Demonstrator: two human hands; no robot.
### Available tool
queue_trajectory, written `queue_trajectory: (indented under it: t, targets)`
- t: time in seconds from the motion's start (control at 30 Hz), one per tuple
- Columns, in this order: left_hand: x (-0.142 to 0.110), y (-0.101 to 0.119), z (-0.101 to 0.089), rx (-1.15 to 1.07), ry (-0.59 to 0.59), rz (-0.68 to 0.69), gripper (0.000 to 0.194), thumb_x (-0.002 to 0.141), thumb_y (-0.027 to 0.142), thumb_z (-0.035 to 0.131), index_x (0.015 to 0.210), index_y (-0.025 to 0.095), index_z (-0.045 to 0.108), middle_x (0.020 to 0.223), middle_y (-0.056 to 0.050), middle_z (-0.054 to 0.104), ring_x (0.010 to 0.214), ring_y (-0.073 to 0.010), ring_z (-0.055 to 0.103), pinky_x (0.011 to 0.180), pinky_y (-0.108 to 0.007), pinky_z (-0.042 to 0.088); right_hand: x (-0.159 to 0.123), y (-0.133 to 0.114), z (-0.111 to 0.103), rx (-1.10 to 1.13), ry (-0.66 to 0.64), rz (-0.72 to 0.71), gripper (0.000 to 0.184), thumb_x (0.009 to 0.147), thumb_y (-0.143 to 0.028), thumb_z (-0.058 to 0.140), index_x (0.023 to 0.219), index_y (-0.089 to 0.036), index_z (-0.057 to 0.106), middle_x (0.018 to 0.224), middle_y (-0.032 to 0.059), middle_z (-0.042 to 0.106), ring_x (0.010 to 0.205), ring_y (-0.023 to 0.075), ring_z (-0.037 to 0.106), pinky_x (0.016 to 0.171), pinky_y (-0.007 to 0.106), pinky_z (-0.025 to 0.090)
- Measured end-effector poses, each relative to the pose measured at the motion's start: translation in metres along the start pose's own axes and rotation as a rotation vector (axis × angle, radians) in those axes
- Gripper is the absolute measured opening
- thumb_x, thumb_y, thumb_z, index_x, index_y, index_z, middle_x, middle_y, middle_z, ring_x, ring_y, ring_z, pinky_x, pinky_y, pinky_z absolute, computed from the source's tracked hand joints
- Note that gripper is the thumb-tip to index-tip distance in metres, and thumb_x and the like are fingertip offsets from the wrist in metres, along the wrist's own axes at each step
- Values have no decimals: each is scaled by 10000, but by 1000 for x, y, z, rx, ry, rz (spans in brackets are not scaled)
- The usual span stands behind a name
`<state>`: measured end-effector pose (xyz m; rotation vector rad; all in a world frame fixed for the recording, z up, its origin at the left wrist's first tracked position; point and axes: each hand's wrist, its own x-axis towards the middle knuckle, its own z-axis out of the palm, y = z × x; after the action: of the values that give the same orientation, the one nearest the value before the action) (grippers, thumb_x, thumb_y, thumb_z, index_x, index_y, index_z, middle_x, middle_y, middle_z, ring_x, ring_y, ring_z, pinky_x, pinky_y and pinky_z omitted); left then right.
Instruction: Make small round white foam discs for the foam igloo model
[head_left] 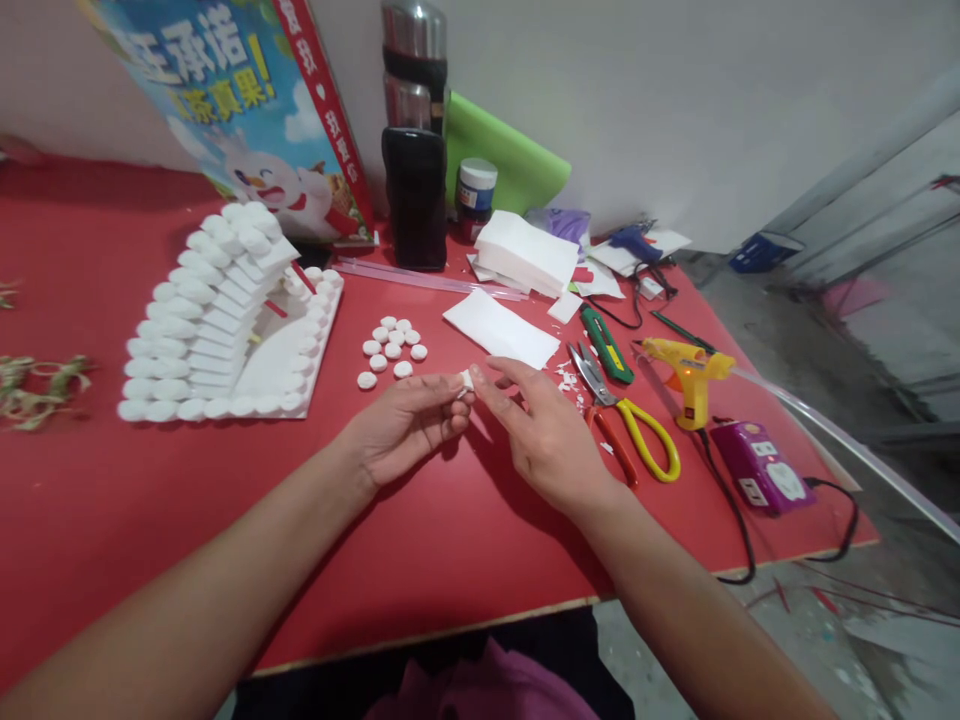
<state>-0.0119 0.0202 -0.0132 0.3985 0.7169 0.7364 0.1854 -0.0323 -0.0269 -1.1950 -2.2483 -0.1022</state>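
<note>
My left hand (pixel 412 420) is closed in a pinch, with a small white piece (pixel 466 381) between thumb and fingertips. Against the right edge of that piece rests the thumb of my right hand (pixel 551 440); its other fingers are held apart and a little bent. Left of them, several round white tablet-like discs (pixel 393 350) lie loose on the red table (pixel 420 570). Farther left stands a white model (pixel 225 320), with overlapping discs along its edges and a curved flight of steps. Behind my hands lies a flat white sheet (pixel 501 328).
Right of my hands are scissors (pixel 634 430), a green cutter knife (pixel 606 345), a yellow glue gun (pixel 690 375) and a purple power box (pixel 761 468) with cables. A black phone-like object (pixel 415 198), a jar (pixel 476 195) and white stacked sheets (pixel 527 252) stand behind.
</note>
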Motion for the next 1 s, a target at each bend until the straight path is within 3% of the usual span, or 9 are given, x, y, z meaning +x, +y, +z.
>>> queue_trajectory:
  t: [0.07, 0.2, 0.3, 0.4, 0.47, 0.57, 0.77, 1.0]
  targets:
    - [1, -2, -2, 66, -9, 41, 24, 846, 65, 767, 830, 49, 759, 717, -54, 677, 599, -90, 643, 610, -173, 583, 0, -1, -1, -14, -3, -1, 635, 1029, -38, 371, 1621, -266, 371, 1471, 203, 574, 1194, 300, 629, 952, 515, 587]
    - [2, -4, -3, 198, -1, 160, 254, 735, 210, 926, 862, 76, 751, 750, -53, 704, 649, -109, 666, 635, -193, 581, 2, -4, -4, 112, 47, -35, 642, 1003, -8, 398, 1593, -260, 432, 1421, 180, 614, 1256, 287, 615, 981, 491, 586]
    - [-1, -5, 0, 295, -11, 280, 340, 731, 294, 938, 952, 133, 736, 757, -35, 705, 662, -143, 668, 586, -231, 573, 5, -6, -7, 295, 144, 13, 580, 991, -20, 427, 1507, -256, 549, 1366, 161, 638, 1251, 264, 634, 998, 472, 581]
    - [-7, -6, 5, 471, -30, 370, 293, 808, 335, 881, 995, 176, 721, 789, -17, 695, 661, -158, 667, 585, -268, 576, 7, -7, -11, 563, 191, 280, 353, 1006, -100, 507, 1268, -231, 704, 1151, 106, 711, 946, 197, 725, 851, 395, 613]
    - [-10, -6, 8, 579, -34, 428, 253, 827, 325, 864, 987, 181, 731, 859, -26, 708, 696, -157, 673, 631, -275, 580, 8, -7, -12, 818, 150, 507, 171, 1007, -192, 590, 1090, -218, 737, 911, 39, 728, 717, 148, 694, 694, 326, 602]
    - [-14, -6, 12, 692, -46, 530, 191, 830, 299, 855, 951, 187, 760, 908, -45, 724, 762, -170, 668, 678, -273, 565, 9, -5, -11, 1102, 113, 708, 88, 969, -285, 692, 974, -211, 740, 694, -21, 686, 615, 127, 646, 586, 266, 553]
    - [-15, -5, 12, 867, -23, 767, 90, 835, 223, 838, 920, 217, 811, 972, -63, 695, 911, -200, 625, 847, -285, 509, 9, -4, -9, 1250, 113, 749, 121, 920, -321, 770, 960, -207, 757, 655, -36, 675, 587, 107, 610, 575, 249, 520]
    - [-13, -7, 11, 898, -11, 798, 91, 856, 194, 811, 941, 226, 805, 973, -56, 693, 928, -195, 628, 862, -289, 508, 13, -8, -12, 1200, 88, 754, 173, 894, -326, 790, 985, -192, 728, 673, -32, 670, 575, 104, 598, 513, 228, 508]
